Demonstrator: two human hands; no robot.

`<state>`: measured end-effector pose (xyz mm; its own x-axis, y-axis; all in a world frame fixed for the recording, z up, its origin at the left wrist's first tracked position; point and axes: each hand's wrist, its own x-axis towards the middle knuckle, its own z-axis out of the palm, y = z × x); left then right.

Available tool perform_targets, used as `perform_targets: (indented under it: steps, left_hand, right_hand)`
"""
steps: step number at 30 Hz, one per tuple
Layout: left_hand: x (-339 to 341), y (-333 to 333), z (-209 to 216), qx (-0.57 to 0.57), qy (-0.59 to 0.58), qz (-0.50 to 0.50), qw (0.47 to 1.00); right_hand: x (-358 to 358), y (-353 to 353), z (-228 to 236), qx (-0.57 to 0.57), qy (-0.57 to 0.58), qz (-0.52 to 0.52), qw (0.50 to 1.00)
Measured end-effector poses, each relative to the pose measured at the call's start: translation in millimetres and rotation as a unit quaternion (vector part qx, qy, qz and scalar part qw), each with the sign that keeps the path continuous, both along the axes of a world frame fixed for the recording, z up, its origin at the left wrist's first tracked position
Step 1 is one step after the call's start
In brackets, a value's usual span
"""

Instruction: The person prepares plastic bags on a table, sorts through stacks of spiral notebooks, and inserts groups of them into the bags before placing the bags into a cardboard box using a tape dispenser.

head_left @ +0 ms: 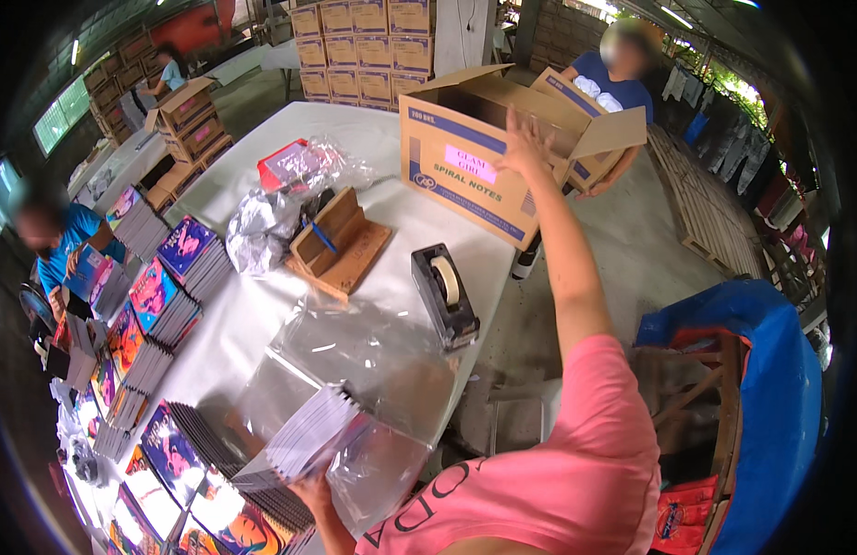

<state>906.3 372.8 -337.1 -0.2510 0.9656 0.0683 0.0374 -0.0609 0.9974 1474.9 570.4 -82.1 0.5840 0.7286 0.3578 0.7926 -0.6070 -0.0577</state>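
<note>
Clearly mouth-up carton [467,190] (lengthwise perhaps left-right)

"What sort of place are you working in?"

"A packing workshop, I'd say: stacks of notebooks [156,294] line the left of my white table [354,134], near clear plastic [359,333] and a tape dispenser [445,296]."

"Couldn't it be an office?"

"Hardly. I see matching cartons [365,54] piled high on the far side, a slatted wooden platform [715,203] on the right, and one co-worker [86,229] handling notebooks on the left, another [629,89] beyond my open carton [465,162]."
</note>
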Motion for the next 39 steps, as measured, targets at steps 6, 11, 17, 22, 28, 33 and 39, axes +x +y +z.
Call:
perform_targets:
  steps: [6,11,17,22,28,33,39]
  left_hand:
    - [-0.8,0.2,17.3,-0.063,0.014,0.013,0.998]
    - [22.6,6.7,25.6,0.021,-0.039,0.029,0.999]
    - [4.8,12.3,-5.9,0.018,0.007,-0.020,1.000]
    - [9.9,8.4,12.2,-0.017,-0.011,-0.002,1.000]
    - [2.0,11.3,-6.0,-0.004,0.049,-0.036,0.998]
    - [8.4,10.8,10.1,-0.049,0.002,-0.014,0.999]
    - [7.7,6.1,8.3,-0.101,-0.045,-0.034,0.993]
  right_hand:
    - [8.0,17.9,-56.6,0.075,-0.083,0.090,0.990]
    - [-68.5,-30.3,-44.2,0.106,-0.104,0.134,0.980]
    - [-104.2,-62.1,-41.0,0.107,-0.083,0.159,0.978]
    - [-124.1,-69.2,-44.9,0.091,-0.130,0.149,0.976]
    - [-146.4,-73.6,-48.0,0.086,-0.108,0.128,0.982]
    - [-127.8,-82.5,-32.8,0.091,-0.107,0.114,0.983]
    - [-119.4,-98.1,-18.8,0.040,-0.073,0.079,0.993]
